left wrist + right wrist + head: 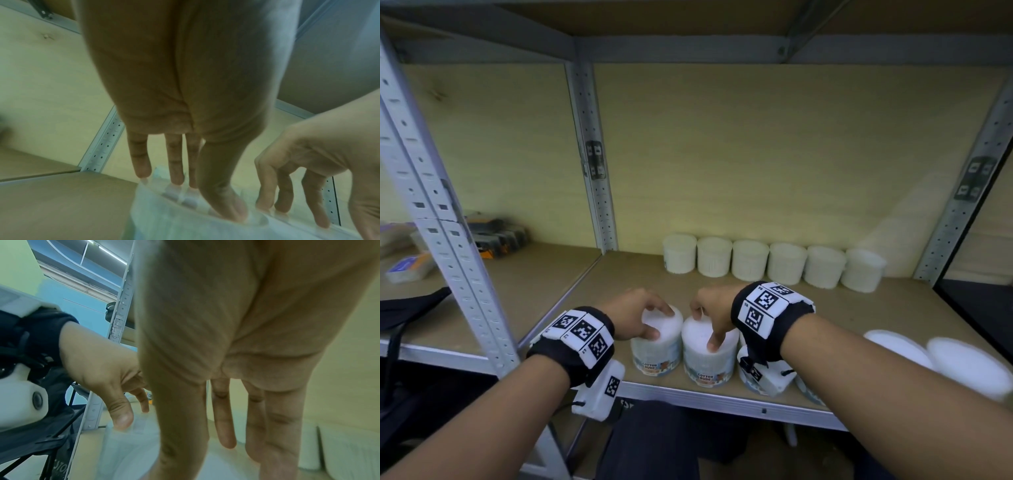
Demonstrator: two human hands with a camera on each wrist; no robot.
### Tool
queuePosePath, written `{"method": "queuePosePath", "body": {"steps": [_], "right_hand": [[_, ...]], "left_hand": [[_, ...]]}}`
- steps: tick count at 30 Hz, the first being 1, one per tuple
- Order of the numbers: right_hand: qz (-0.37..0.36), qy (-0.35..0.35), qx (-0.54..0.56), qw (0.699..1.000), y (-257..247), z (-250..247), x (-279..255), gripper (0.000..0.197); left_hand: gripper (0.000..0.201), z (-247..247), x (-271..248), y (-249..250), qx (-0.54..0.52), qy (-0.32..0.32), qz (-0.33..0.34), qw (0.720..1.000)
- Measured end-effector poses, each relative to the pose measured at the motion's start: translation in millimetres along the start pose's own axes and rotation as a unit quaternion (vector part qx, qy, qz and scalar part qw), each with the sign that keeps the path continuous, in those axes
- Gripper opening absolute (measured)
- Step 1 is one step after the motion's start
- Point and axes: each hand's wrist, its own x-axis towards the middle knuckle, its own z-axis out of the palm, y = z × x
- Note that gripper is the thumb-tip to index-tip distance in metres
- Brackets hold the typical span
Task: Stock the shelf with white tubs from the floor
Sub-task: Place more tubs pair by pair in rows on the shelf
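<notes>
Two white tubs with cotton-bud labels stand side by side at the front edge of the wooden shelf board [835, 308]. My left hand [659, 322] grips the lid of the left tub [655, 356] from above, thumb at the front and fingers over the far rim. My right hand [705, 329] grips the lid of the right tub [709, 363] the same way. The left wrist view shows my left hand [197, 196] with thumb and fingers clamped on the tub's rim [174, 219]. In the right wrist view my right hand [205, 443] points down; its tub is mostly hidden.
Several white tubs [774, 263] line the back wall of the shelf. More tubs [962, 366] stand blurred at the front right, one partly hidden under my right wrist. A grey upright post [445, 240] rises at the left; small boxes [496, 236] lie on the neighbouring shelf.
</notes>
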Motion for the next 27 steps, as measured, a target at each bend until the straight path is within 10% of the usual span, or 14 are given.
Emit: {"method": "queuePosePath", "body": {"steps": [12, 27], "right_hand": [[0.002, 0.076, 0.106, 0.991, 32.0, 1.0, -8.2, 0.051], [0.226, 0.153, 0.153, 0.950, 245.4, 1.8, -38.5, 0.035]], "left_hand": [[0.044, -23.0, 18.4, 16.2, -0.025, -0.018, -0.007, 0.999], [0.042, -38.9, 161.1, 154.9, -0.059, 0.043, 0.076, 0.994]]}}
